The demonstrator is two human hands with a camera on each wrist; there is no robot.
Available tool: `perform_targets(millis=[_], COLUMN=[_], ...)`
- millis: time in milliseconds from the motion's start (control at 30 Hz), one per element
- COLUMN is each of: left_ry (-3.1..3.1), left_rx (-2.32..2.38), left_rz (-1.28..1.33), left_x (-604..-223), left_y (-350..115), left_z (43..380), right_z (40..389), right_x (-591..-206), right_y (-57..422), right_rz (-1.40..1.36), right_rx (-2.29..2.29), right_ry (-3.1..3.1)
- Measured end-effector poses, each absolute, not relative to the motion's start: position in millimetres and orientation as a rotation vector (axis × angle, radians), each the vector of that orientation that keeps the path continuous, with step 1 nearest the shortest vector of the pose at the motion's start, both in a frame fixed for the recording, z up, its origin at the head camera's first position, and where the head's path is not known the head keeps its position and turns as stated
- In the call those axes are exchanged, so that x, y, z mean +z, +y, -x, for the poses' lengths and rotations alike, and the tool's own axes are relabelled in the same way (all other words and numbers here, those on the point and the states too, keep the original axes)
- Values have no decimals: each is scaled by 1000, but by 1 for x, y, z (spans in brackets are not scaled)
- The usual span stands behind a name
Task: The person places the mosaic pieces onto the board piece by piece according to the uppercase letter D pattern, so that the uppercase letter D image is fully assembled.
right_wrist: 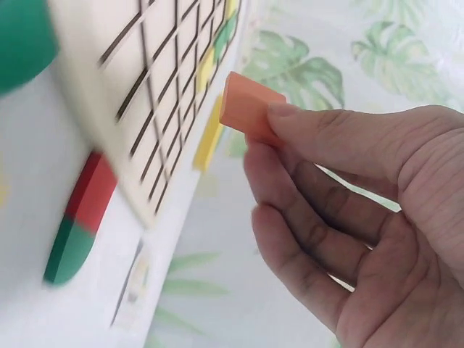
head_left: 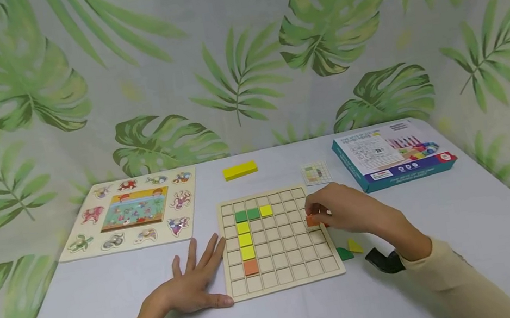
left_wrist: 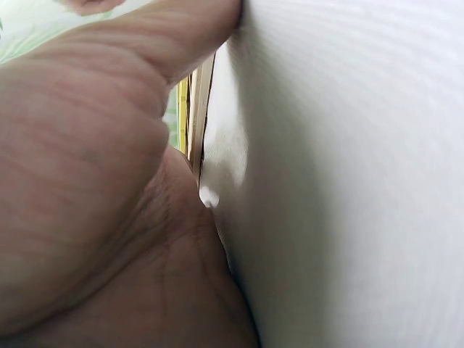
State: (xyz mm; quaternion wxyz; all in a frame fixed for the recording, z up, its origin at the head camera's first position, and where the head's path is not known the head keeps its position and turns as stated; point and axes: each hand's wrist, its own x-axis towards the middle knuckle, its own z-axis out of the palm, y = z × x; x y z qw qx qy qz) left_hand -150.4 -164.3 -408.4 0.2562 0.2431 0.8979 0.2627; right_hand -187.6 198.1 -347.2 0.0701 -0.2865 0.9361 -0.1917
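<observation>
A square wooden grid board (head_left: 294, 256) lies on the white table. On its left part, green tiles (head_left: 253, 213), yellow tiles (head_left: 244, 239) and one orange tile (head_left: 250, 267) sit in cells. My left hand (head_left: 197, 286) rests on the table with fingers spread, fingertips and thumb at the board's left edge; the left wrist view shows mostly palm and tablecloth. Over the board's right edge, my right hand (head_left: 348, 208) pinches a square orange tile (right_wrist: 250, 109) between thumb and fingers. A red and green piece (right_wrist: 80, 217) lies beside the board, mostly covered by that hand in the head view.
Right of the board lie a green piece (head_left: 345, 253) and a yellow piece (head_left: 354, 246). Behind it are a yellow bar (head_left: 239, 170), a small pattern card (head_left: 316, 173) and a teal-edged box (head_left: 393, 155). A sea-animal puzzle board (head_left: 89, 241) lies at the left.
</observation>
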Motion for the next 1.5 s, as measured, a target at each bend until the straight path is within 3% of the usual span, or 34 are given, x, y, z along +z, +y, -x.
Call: perform_targets(millis=[567, 1500], left_ry=[2454, 2473], left_rx=[665, 638], left_rz=[-633, -616], left_x=[-410, -410], left_y=[-164, -163], left_z=[152, 153], right_z=[191, 176], right_x=[-362, -384], right_y=[129, 103], right_rz=[1095, 1005], right_rx=[-600, -525], right_ry=[2694, 2701])
